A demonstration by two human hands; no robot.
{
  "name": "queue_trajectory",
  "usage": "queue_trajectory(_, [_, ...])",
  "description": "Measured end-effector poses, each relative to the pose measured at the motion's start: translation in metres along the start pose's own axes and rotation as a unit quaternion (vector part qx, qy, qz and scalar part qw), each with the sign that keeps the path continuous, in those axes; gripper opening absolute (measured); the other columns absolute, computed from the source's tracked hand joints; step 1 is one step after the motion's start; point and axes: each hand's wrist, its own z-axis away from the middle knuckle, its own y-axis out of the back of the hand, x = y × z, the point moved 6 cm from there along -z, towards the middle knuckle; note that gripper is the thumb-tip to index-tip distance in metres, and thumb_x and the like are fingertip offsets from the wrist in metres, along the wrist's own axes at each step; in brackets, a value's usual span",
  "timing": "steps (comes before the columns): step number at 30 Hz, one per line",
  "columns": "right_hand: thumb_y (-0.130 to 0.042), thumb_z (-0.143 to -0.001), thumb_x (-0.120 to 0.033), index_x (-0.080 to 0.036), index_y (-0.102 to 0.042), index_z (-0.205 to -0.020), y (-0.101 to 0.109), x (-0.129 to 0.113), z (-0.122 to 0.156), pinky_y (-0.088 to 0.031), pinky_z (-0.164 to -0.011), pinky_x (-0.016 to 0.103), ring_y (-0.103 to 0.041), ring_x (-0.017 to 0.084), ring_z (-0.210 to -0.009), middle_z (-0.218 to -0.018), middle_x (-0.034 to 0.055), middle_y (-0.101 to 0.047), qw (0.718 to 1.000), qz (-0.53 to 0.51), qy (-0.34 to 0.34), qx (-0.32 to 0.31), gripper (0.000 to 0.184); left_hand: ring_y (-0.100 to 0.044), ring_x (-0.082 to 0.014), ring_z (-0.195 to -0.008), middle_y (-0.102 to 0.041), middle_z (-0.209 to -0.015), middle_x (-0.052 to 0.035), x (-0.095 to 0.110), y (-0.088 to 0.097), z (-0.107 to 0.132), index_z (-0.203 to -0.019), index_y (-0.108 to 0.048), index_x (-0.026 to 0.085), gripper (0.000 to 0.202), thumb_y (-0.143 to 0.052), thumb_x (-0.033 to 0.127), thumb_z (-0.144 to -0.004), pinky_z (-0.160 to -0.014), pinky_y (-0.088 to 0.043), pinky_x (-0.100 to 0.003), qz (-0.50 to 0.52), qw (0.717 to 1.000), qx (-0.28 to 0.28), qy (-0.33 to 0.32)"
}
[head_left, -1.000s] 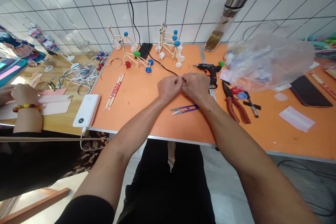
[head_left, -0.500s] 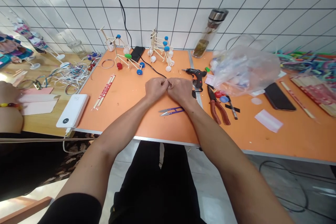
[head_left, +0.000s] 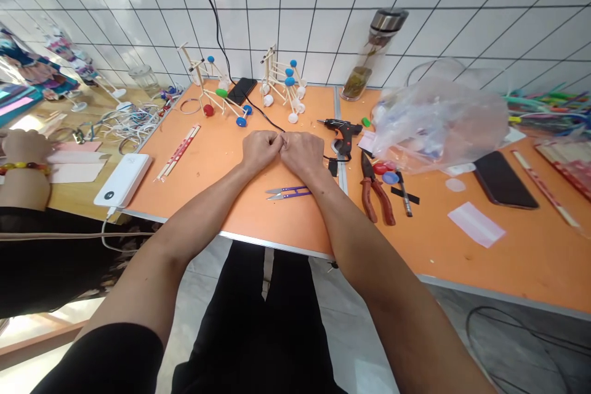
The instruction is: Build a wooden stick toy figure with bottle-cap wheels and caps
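My left hand [head_left: 259, 149] and my right hand [head_left: 301, 152] rest knuckle to knuckle on the orange table [head_left: 240, 209], both curled closed. Their fingertips pinch together over something too small to make out. Purple thread snips [head_left: 289, 192] lie just in front of my right wrist. A black cable [head_left: 263, 116] runs from the wall down to where the hands meet. Two stick models with coloured caps [head_left: 217, 95] [head_left: 281, 83] stand behind the hands.
A black glue gun [head_left: 340, 133], red-handled pliers [head_left: 376, 196], a clear plastic bag [head_left: 438, 123], a phone [head_left: 505, 180] and a glass bottle [head_left: 372, 55] are to the right. Wrapped chopsticks [head_left: 178, 152] and a white power bank [head_left: 124, 178] lie left. Another person's hand [head_left: 25, 146] works at far left.
Both hands stay pressed together in the same pinch. Only the camera view has shifted slightly; nothing on the table has moved.
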Motion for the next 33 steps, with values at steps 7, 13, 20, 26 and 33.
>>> queue_trajectory(7, [-0.050,-0.122,-0.020,-0.024,-0.096,-0.143,0.0047,0.0003,0.0044,-0.047,-0.088,0.043,-0.090,0.042,-0.132,-0.142,0.0220,-0.096,1.000,0.008,0.010,-0.015,0.051,-0.054,-0.0226,-0.072,-0.059,-0.066,-0.0042,0.0030,-0.0036,0.0025,-0.063,-0.036,0.026,0.059,-0.065,0.036,-0.113,-0.075,-0.027,-0.043,0.008,1.000,-0.015,0.005])
queue_trajectory(13, [-0.051,-0.121,-0.018,-0.022,-0.097,-0.137,0.0038,0.0032,0.0063,-0.041,-0.083,0.044,-0.090,0.042,-0.130,-0.139,0.0215,-0.096,1.000,0.023,0.002,-0.006,0.049,-0.054,-0.0223,-0.072,-0.058,-0.067,-0.0044,0.0048,-0.0085,0.0028,-0.063,-0.037,0.026,0.060,-0.063,0.040,-0.115,-0.075,-0.027,-0.043,0.014,0.999,-0.034,0.005])
queue_trajectory(20, [-0.053,-0.121,-0.019,-0.021,-0.097,-0.136,0.0023,0.0035,0.0062,-0.038,-0.082,0.042,-0.088,0.038,-0.127,-0.137,0.0203,-0.096,1.000,0.025,0.000,-0.007,0.047,-0.053,-0.0206,-0.073,-0.059,-0.069,-0.0018,0.0060,-0.0063,0.0051,-0.064,-0.039,0.025,0.059,-0.065,0.033,-0.116,-0.076,-0.026,-0.043,0.024,0.999,-0.044,0.020])
queue_trajectory(26, [-0.052,-0.121,-0.019,-0.022,-0.097,-0.134,-0.0022,0.0050,0.0060,-0.035,-0.081,0.042,-0.088,0.037,-0.126,-0.136,0.0195,-0.096,0.999,0.036,0.000,-0.008,0.047,-0.050,-0.0205,-0.073,-0.052,-0.068,0.0002,0.0093,-0.0051,0.0068,-0.064,-0.041,0.025,0.059,-0.067,0.029,-0.117,-0.075,-0.026,-0.043,0.031,0.997,-0.064,0.038])
queue_trajectory(33, [-0.054,-0.121,-0.020,-0.020,-0.097,-0.129,-0.0043,0.0064,0.0051,-0.030,-0.079,0.043,-0.088,0.038,-0.124,-0.134,0.0201,-0.096,0.999,0.043,-0.005,-0.004,0.044,-0.051,-0.0203,-0.073,-0.050,-0.067,0.0007,0.0089,-0.0087,0.0062,-0.064,-0.042,0.025,0.059,-0.067,0.027,-0.117,-0.075,-0.025,-0.043,0.045,0.996,-0.070,0.031])
